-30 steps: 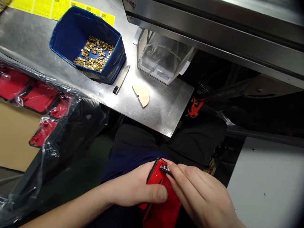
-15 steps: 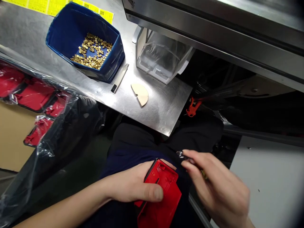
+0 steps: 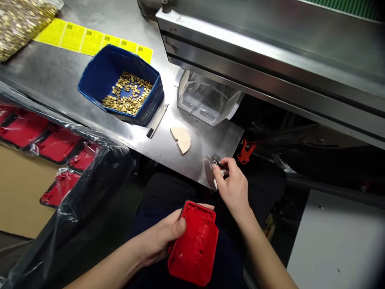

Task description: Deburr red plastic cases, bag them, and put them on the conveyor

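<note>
My left hand (image 3: 164,237) is closed on a red plastic shell (image 3: 197,245), with the thumb over its left rim. The shell's open inner side faces up, showing moulded ribs and small posts. Over the front corner of the metal bench, my right hand (image 3: 233,182) pinches a small dark tool (image 3: 221,163) with a shiny metal tip. The hand hides most of that tool, so its kind cannot be made out. Something white shows under the fingers. A pale half-round piece (image 3: 181,139) with a notch lies on the bench to the left of my right hand.
A blue bin (image 3: 120,84) holds small brass parts; beside it lies a white cutter-like tool (image 3: 157,120). A clear-lined tray (image 3: 207,100) sits under a metal beam (image 3: 255,76). Red shells (image 3: 58,142) under plastic stand left. An orange clip (image 3: 246,151) hangs right.
My right hand has moved up and left with the dark tool, to the bench corner. The red shell has turned more face-up in my left hand. The camera view has shifted.
</note>
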Action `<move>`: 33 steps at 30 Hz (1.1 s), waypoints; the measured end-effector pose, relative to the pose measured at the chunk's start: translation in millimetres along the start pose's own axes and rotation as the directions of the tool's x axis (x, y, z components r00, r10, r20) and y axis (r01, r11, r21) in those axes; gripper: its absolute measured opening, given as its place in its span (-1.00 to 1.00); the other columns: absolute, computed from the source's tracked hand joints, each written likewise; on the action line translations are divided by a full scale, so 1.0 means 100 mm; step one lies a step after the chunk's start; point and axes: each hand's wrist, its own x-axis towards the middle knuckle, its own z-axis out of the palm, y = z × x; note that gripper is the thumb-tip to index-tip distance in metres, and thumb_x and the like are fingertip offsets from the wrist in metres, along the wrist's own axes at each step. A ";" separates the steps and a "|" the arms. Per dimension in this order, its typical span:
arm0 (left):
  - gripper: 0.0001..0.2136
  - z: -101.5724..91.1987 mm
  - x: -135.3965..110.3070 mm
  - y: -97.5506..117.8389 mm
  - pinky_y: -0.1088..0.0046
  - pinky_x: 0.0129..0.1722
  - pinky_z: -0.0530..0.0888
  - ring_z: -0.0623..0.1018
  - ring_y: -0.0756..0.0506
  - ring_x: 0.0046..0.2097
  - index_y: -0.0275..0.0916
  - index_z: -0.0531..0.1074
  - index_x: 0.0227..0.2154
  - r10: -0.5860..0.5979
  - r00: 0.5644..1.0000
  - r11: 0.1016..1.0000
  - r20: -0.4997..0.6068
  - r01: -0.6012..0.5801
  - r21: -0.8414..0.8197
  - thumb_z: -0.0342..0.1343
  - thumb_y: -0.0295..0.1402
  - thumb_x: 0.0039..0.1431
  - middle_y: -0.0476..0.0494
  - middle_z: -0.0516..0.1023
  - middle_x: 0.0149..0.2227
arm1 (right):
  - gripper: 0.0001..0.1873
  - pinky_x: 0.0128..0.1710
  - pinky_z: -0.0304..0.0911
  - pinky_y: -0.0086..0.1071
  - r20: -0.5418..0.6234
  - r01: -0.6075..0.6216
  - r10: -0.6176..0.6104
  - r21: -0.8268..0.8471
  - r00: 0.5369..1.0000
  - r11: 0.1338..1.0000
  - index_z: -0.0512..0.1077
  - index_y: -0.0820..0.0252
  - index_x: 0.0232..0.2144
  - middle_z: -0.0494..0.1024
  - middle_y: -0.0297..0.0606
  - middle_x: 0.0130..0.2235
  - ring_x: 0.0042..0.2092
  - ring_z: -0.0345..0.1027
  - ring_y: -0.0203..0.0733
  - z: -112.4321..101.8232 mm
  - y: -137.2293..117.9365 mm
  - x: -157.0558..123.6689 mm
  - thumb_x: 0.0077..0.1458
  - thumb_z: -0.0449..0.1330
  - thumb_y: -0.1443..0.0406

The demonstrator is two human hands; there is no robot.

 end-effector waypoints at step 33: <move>0.08 -0.03 0.33 -0.25 0.27 -0.17 0.52 0.67 -0.29 -0.24 -0.50 0.55 0.00 -0.179 0.925 0.946 0.334 0.255 -0.199 0.08 0.51 -0.21 -0.49 0.66 -0.11 | -0.79 0.05 0.30 -0.37 0.254 -0.006 -0.272 0.740 0.928 0.673 0.52 0.02 -0.04 0.56 -0.30 -0.01 0.04 0.44 -0.20 -0.62 -0.05 -0.56 0.40 0.12 0.19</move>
